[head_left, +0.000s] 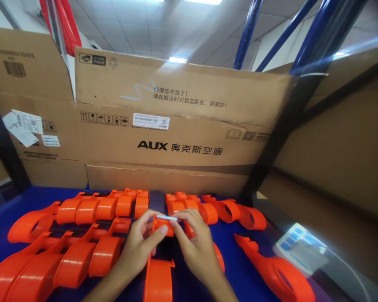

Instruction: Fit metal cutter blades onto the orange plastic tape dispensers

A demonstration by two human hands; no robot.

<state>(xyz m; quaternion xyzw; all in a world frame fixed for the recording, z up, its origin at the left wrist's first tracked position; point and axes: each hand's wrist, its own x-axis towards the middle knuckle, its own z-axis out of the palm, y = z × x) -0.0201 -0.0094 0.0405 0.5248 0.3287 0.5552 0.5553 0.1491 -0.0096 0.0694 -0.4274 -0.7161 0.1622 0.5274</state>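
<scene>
In front of me, both hands are at an orange plastic tape dispenser [159, 279], its round body toward me and its narrow end up. My left hand [141, 235] is closed round the left side of that narrow end, thumb laid across the orange plastic. A pale serrated strip [166, 217], like a cutting blade, lies across the top. My right hand [193, 235] pinches the strip's right end between thumb and fingers. Part of the dispenser's middle is hidden or dark.
Rows of similar orange dispensers [105, 253] lie left and right on the blue surface [227, 268]. A white device like a scale [299, 247] stands at the right. Behind rises a cardboard wall [182, 167], with a dark post [271, 138] at its right.
</scene>
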